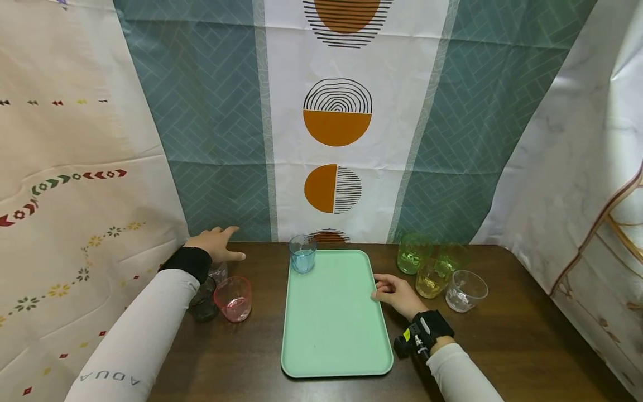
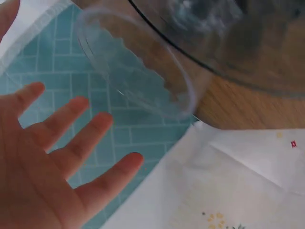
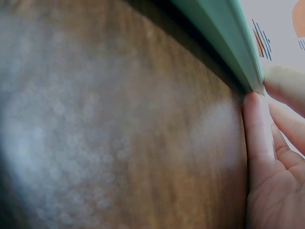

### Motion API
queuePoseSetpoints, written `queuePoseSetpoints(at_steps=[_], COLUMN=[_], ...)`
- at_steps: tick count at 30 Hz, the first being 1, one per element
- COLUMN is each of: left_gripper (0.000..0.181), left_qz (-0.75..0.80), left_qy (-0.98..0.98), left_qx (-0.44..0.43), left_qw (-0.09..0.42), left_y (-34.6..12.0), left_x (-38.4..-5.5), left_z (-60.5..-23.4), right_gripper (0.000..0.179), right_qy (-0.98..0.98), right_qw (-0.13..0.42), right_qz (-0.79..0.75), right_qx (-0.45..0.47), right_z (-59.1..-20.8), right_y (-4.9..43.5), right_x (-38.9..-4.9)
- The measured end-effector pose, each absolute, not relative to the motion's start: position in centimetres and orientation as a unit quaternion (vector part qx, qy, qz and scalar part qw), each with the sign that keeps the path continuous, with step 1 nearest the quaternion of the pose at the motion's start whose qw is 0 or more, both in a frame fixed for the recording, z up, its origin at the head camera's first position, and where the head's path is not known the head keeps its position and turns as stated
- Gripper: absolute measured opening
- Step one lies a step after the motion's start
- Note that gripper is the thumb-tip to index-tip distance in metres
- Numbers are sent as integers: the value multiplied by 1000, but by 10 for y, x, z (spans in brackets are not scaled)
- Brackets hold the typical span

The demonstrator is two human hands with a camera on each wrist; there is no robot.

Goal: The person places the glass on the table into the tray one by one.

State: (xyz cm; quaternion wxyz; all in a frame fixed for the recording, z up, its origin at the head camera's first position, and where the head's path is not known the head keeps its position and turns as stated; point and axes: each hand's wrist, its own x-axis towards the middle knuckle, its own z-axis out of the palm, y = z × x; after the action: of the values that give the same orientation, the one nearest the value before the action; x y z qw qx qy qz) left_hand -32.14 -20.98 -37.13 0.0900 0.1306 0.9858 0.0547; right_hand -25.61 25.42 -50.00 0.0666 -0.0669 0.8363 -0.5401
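A light green rectangular tray (image 1: 334, 324) lies on the brown table, with a blue glass (image 1: 303, 258) standing in its far left corner. My right hand (image 1: 400, 296) pinches the tray's right rim between thumb and fingers; the right wrist view shows fingertips (image 3: 255, 102) at that edge. On the left, my left hand (image 1: 213, 244) is held over a group of glasses, its fingers spread and holding nothing. Below and beside it stand a clear glass (image 1: 219, 272), a dark grey glass (image 1: 203, 304), partly hidden by the arm, and a pinkish-red glass (image 1: 235, 301).
Right of the tray, a green glass (image 1: 413, 257), another green glass (image 1: 452, 257), a yellow glass (image 1: 430, 282) and a clear glass (image 1: 464, 293) stand close together. A patterned curtain (image 1: 334, 218) hangs along the table's far edge, and cloths hang at both sides.
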Motion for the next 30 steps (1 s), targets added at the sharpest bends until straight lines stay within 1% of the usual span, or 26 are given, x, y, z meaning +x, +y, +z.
queuePoseSetpoints(at_steps=[8,12,17,21,26,30], left_gripper=[101,100,96,88,71,64], left_qz=[80,98,102,99,109,115], left_qy=[981,977,977,978,978,977], left_qx=[121,118,108,111,119,122], left_qw=[126,146,151,144,134,130], left_y=[-238,-246,-253,-251,-245,-242], left_x=[-323,-323,-320,-317,-313,-310], left_z=[-372,-373,-378,-381,-379,-374], right_gripper=[57,56,56,56,56,57], right_qy=[835,834,829,827,827,828], right_qw=[72,67,72,72,70,70], right_qz=[-541,-543,-551,-553,-554,-553], right_qx=[-68,-70,-69,-68,-65,-67], right_z=[-502,-501,-501,-502,-504,-503], right_y=[254,254,253,253,254,255], right_x=[-258,-257,-255,-255,-257,-257])
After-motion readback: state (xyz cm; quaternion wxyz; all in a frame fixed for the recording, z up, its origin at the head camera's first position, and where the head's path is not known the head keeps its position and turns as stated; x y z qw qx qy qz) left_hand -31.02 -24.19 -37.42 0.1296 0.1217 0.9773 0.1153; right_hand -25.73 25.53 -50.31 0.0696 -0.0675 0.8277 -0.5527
